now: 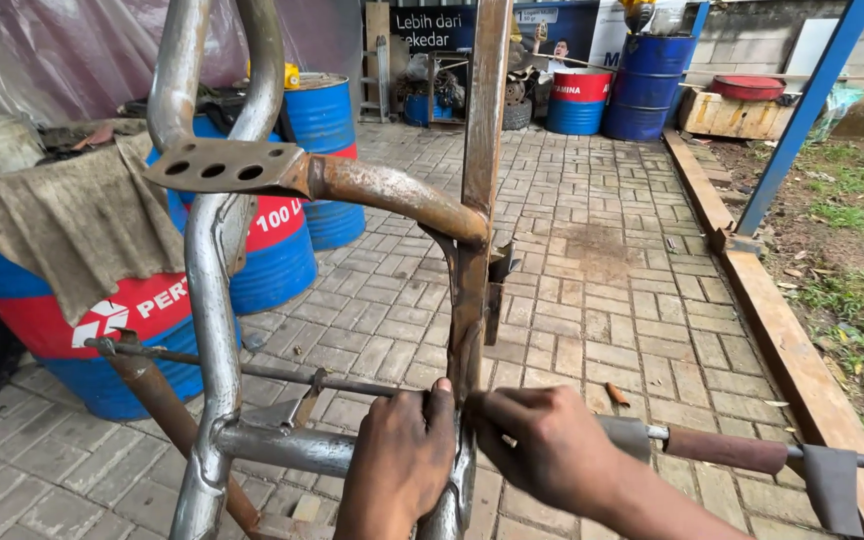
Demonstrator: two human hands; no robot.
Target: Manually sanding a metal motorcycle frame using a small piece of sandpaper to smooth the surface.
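Left hand (402, 455), right hand (542, 445) grip rusty frame (472, 260); blue drums (282, 240) behind.

Brick paving (592, 250) carries blue-and-red drums (282, 250) at left, more drums (580, 100) far off, and a wooden beam (782, 340) along its right edge.

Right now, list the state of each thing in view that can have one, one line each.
Left hand: closed around the rusty upright steel bar.
Right hand: closed, pressed against the same bar at the joint.
Rusty upright steel bar: standing upright, welded into the frame.
Bare grey bent steel tube: upright, joined to the frame.
Perforated flat steel plate: fixed at the tube's bend.
Blue and red steel drum: standing upright.
Grey cloth: draped over a drum.
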